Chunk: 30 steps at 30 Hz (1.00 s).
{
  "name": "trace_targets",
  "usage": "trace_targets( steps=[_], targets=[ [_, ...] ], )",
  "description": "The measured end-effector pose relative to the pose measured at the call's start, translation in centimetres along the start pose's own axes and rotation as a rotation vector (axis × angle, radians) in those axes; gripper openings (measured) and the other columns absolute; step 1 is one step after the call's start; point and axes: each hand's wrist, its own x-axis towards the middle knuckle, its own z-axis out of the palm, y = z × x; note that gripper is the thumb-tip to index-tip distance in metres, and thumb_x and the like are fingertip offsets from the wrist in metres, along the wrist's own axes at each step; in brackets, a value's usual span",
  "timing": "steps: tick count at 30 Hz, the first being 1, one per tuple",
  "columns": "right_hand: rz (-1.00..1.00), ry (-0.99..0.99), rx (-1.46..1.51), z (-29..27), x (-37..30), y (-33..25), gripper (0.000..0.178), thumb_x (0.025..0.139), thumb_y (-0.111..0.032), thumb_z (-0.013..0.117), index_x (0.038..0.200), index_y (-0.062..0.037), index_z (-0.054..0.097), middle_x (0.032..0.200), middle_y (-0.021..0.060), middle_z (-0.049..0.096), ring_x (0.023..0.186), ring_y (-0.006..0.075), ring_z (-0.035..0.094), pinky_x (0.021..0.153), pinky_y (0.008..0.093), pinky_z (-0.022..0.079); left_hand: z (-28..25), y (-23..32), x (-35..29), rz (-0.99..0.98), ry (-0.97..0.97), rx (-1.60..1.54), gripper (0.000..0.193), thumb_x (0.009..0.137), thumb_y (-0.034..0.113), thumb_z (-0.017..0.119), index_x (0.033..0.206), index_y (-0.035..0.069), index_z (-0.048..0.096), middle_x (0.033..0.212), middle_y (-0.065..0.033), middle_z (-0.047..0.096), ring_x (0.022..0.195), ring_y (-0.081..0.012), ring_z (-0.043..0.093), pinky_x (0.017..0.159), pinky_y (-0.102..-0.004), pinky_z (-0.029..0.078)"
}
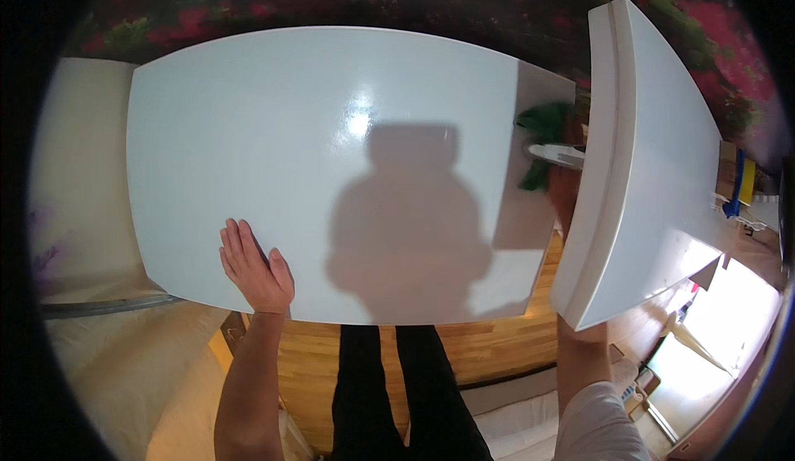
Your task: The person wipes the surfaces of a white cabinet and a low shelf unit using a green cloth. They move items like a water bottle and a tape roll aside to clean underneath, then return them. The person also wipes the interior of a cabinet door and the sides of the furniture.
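Note:
My left hand (255, 269) lies flat on the glossy white top (232, 138), fingers stretched out and holding nothing. My right arm (586, 362) rises at the lower right and passes behind a thick white panel (621, 171). Beyond the panel's left edge, a brownish strip of that arm or my right hand (565, 196) shows; its fingers are hidden and blurred. Close by are a smeared dark green, ragged-edged thing (546, 122) and a slim white rounded piece (556, 156). I cannot make out their kind or whether the hand grips them.
Dark cloth or carpet with pink flowers (190, 22) runs along the far side. A pale surface (87, 171) adjoins the left end. Below are a wooden floor (310, 378) and my dark-clothed legs (360, 395). Several small items, including a yellow one (748, 181), stand at the right.

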Motion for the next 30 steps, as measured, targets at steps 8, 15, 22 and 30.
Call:
trace_targets(
  steps=[8, 15, 22, 30],
  targets=[
    [0.209, -0.269, -0.031, -1.3, -19.9, -12.7, 0.065, 0.115, -0.031, 0.037, 0.166, 0.0079, 0.024, 0.167, 0.0403, 0.022, 0.151, 0.0584, 0.029, 0.123, 0.0606, 0.029, -0.1, -0.8, -0.6, -0.077, -0.035, -0.043, 0.072, 0.103, 0.033, 0.051, 0.165, 0.001, 0.036, 0.173, -0.0226, 0.032, 0.161, -0.0432, 0.026, 0.129, -0.0605, 0.015],
    [-0.15, -0.329, -0.193, 3.5, -29.8, -22.0, 0.073, 0.1, -0.034, 0.062, 0.159, 0.0025, 0.039, 0.167, 0.0367, 0.026, 0.151, 0.0603, 0.028, 0.118, 0.0789, 0.02, -0.1, -0.3, -0.1, -0.093, -0.046, -0.093, 0.072, 0.102, 0.033, 0.055, 0.165, 0.003, 0.037, 0.173, -0.0218, 0.032, 0.162, -0.0421, 0.026, 0.13, -0.06, 0.014],
    [-0.505, -0.536, 0.0, 8.0, -27.6, -39.3, 0.077, 0.092, -0.044, 0.075, 0.157, -0.0121, 0.051, 0.163, 0.0252, 0.037, 0.145, 0.0459, 0.04, 0.113, 0.0665, 0.034, -0.3, -0.5, 0.3, -0.094, -0.059, -0.143, 0.072, 0.103, 0.032, 0.059, 0.165, 0.006, 0.036, 0.174, -0.0182, 0.031, 0.162, -0.0401, 0.024, 0.13, -0.0592, 0.013],
    [-0.178, -0.392, -0.287, 2.2, -25.3, -25.5, 0.09, 0.094, -0.053, 0.072, 0.167, -0.0135, 0.037, 0.169, 0.0288, 0.028, 0.152, 0.0494, 0.03, 0.115, 0.0719, 0.025, -2.3, -3.1, -0.4, -0.046, -0.103, -0.352, 0.069, 0.101, 0.025, 0.062, 0.163, 0.003, 0.038, 0.171, -0.0231, 0.033, 0.161, -0.0432, 0.026, 0.129, -0.0601, 0.016]
  ],
)
